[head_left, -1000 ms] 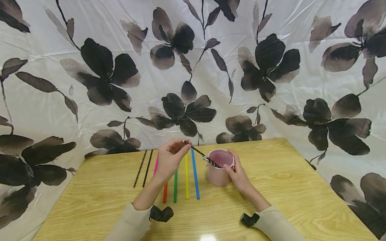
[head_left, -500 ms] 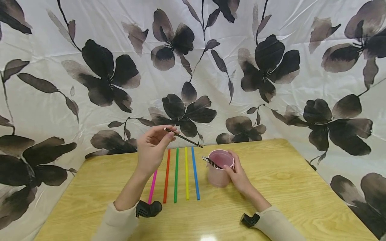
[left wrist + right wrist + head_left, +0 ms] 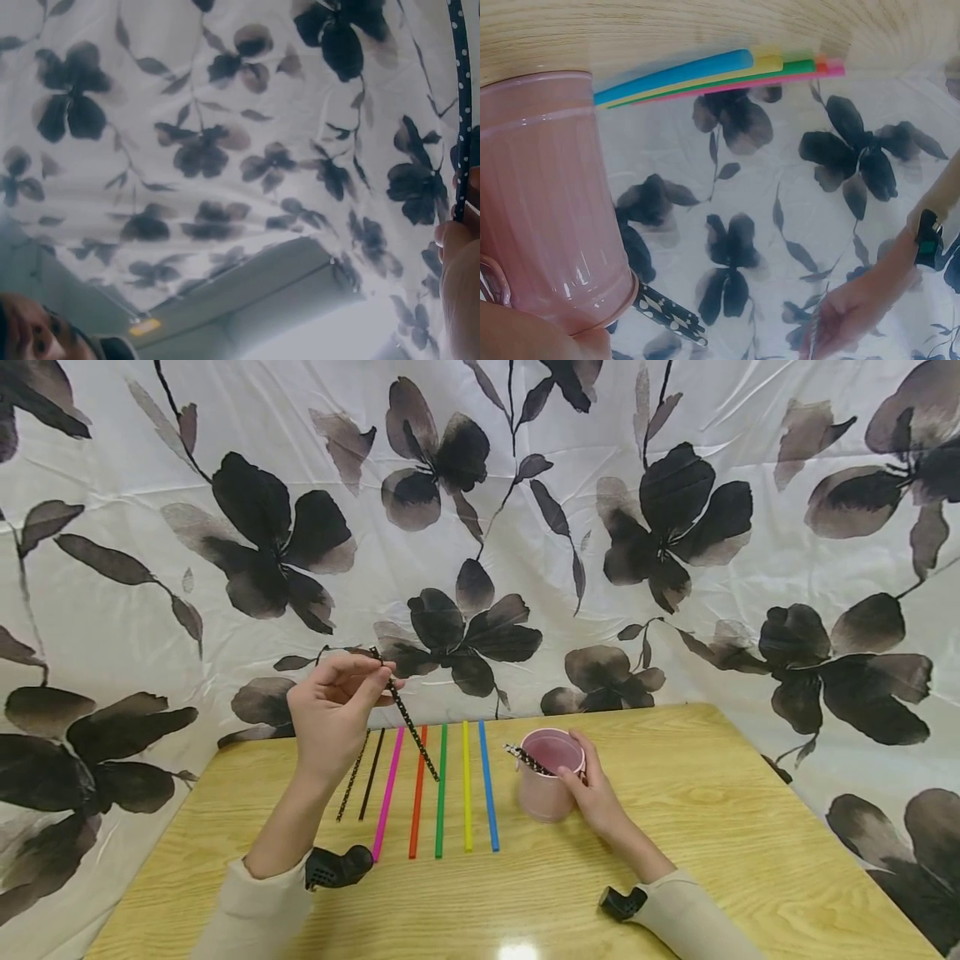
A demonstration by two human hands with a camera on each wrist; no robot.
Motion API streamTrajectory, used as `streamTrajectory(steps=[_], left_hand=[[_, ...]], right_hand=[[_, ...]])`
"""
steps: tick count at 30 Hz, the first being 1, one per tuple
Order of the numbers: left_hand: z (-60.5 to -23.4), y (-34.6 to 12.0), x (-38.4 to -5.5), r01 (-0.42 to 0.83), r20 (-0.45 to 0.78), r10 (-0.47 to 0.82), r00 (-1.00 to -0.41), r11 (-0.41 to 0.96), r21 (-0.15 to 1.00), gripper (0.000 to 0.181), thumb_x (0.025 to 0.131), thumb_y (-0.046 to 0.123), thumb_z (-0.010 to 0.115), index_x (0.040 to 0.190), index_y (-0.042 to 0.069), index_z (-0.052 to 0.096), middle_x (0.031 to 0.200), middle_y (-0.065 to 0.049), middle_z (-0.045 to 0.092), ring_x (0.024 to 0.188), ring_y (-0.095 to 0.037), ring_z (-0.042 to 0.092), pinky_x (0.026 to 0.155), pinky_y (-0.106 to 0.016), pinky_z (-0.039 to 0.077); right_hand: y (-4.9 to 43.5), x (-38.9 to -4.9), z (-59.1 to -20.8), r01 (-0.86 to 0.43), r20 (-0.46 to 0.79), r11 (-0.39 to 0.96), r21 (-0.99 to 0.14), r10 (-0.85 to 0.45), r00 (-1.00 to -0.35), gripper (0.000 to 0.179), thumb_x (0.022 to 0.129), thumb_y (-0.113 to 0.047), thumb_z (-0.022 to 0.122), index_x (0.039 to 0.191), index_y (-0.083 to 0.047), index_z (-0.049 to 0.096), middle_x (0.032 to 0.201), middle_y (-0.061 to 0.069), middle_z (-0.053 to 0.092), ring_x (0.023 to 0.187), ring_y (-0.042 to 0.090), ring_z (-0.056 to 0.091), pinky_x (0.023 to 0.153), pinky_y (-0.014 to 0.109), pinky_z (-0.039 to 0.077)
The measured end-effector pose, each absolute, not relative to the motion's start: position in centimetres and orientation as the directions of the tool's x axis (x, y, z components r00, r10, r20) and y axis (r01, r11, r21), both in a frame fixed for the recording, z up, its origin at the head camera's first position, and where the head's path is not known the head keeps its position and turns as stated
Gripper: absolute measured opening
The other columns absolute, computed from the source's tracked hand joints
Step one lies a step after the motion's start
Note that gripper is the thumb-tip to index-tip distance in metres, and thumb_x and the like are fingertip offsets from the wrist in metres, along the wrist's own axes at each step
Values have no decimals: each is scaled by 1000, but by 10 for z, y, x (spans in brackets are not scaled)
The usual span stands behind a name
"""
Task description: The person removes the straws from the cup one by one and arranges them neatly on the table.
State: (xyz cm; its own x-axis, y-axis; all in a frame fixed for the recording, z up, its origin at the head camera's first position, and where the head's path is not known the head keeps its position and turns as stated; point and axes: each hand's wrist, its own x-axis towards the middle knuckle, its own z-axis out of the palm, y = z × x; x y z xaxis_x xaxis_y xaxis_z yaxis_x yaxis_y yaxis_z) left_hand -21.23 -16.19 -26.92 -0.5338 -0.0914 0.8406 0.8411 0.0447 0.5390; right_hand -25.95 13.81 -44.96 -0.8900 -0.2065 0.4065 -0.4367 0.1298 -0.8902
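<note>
In the head view my left hand (image 3: 322,710) pinches a black straw with white dots (image 3: 408,722) by its upper end, between thumb and fingertips. The straw slants down to the right, overlapping the red and green straws on the table. The left wrist view shows the same dotted straw (image 3: 463,112) at its right edge. My right hand (image 3: 596,793) grips the right side of a pink bucket (image 3: 542,802), thumb over the rim. Several dotted straws (image 3: 528,760) lean out over the bucket's left rim; their ends also show in the right wrist view (image 3: 667,313).
Left of the bucket lies a row of straws: dotted black (image 3: 352,781), plain black (image 3: 371,777), pink (image 3: 387,797), red (image 3: 415,827), green (image 3: 440,818), yellow (image 3: 467,793) and blue (image 3: 489,793). A floral cloth (image 3: 570,635) hangs behind the wooden table (image 3: 705,810).
My left hand has moved left and up, away from the bucket, with the dotted straw. The straw now points more steeply down. My right hand and the bucket have stayed in place.
</note>
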Motion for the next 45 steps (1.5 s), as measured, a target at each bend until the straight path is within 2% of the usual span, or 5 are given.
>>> streamTrajectory(steps=[17, 25, 33, 40, 45], left_hand=[[-296, -227, -228, 632, 645, -14, -764, 184, 753, 38, 76, -11, 61, 113, -3, 55, 100, -11, 61, 71, -22, 63, 60, -24, 51], [-328, -268, -248, 467, 523, -82, -848, 350, 812, 37, 76, 10, 69, 111, 2, 60, 96, -6, 64, 72, -14, 63, 62, -21, 51], [-355, -298, -268, 351, 407, -85, -910, 368, 861, 37, 78, 16, 67, 111, 1, 59, 102, -18, 60, 76, -11, 63, 65, -29, 51], [-379, -311, -275, 345, 368, 21, -930, 402, 848, 36, 81, 8, 64, 113, -6, 55, 102, -27, 57, 79, -24, 63, 64, -35, 52], [-404, -330, -296, 298, 324, 18, -946, 444, 845, 35, 82, 14, 64, 113, 0, 57, 102, -22, 59, 81, -21, 63, 65, -32, 52]], right_hand=[[136, -257, -448, -415, 386, 126, -901, -204, -900, 55, 91, -9, 47, 138, -8, 19, 131, 26, 30, 120, 39, 30, 97, 50, 24], [136, -256, -448, -444, 415, 110, -889, -217, -884, 55, 91, -6, 46, 138, -2, 16, 131, 29, 28, 120, 42, 28, 96, 54, 23], [135, -258, -446, -458, 426, 110, -882, -225, -876, 55, 91, -5, 45, 138, -4, 16, 131, 29, 27, 120, 42, 28, 96, 54, 23], [135, -253, -452, -430, 398, 142, -891, -208, -893, 55, 90, -8, 47, 137, -9, 19, 132, 25, 29, 121, 38, 29, 97, 53, 23], [133, -254, -451, -440, 414, 119, -890, -194, -889, 54, 90, -9, 48, 137, -11, 21, 131, 26, 30, 119, 39, 31, 96, 54, 24]])
